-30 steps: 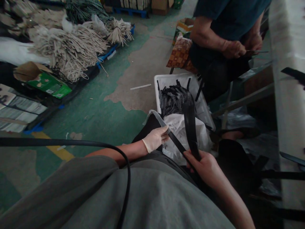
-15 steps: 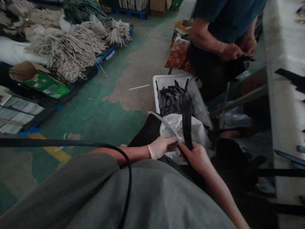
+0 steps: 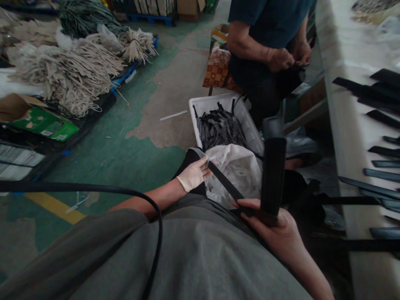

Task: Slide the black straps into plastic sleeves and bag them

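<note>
My left hand (image 3: 195, 172), in a pale glove, has its fingers round the end of a translucent strip beside a thin black strip (image 3: 225, 180). My right hand (image 3: 271, 221) holds a wide black strap (image 3: 273, 179) that stands up from the palm; the thin black strip runs from its fingertips toward my left hand. Under and between the hands sits a white plastic bag (image 3: 236, 168) with pale material inside. Just beyond it, a white bin (image 3: 195, 101) holds many black strips (image 3: 220, 127).
A person (image 3: 265, 46) sits beyond the bin, both hands working on something dark. Black strips lie on the pale table (image 3: 337, 125) at the right. Bundled cords (image 3: 68, 75) and a green box (image 3: 46, 125) are at the left.
My hands have moved apart, the right one going right and down with the black strap, the left one going left. The view has turned right, showing more of the table.
</note>
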Tool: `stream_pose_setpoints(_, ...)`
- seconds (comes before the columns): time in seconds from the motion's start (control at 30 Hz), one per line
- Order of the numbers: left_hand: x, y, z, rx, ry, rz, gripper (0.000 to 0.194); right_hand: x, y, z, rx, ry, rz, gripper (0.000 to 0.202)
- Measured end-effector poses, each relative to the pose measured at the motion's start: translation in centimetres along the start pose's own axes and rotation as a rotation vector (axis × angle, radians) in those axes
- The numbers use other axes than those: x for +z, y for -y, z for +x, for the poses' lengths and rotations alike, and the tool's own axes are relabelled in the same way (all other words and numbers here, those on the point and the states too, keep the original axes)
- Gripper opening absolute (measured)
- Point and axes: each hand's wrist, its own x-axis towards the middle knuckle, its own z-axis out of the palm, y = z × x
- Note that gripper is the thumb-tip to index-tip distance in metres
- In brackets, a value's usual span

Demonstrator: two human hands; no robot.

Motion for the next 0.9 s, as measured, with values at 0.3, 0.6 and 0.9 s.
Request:
stream_pose_setpoints(0.3, 1.1, 3.7, -2.6, -0.664, -0.100, -0.527, 0.035, 2.6, -3.2, 5.2, -0.305, -0.153, -0.159, 0.024)
stream_pose_setpoints(0.6, -1.0, 0.2, 2.2, -0.268, 0.151, -0.056, 0.044, -0.2, -1.7, 2.3, 0.138, -0.138, 0.232, 0.024)
stream_pose_setpoints(0.9, 2.2, -6.6, 5.8, 0.279, 0.009, 0.078, 0.022, -3.0, -2.5, -1.0, 0.185, 0.056, 0.546, 0.036)
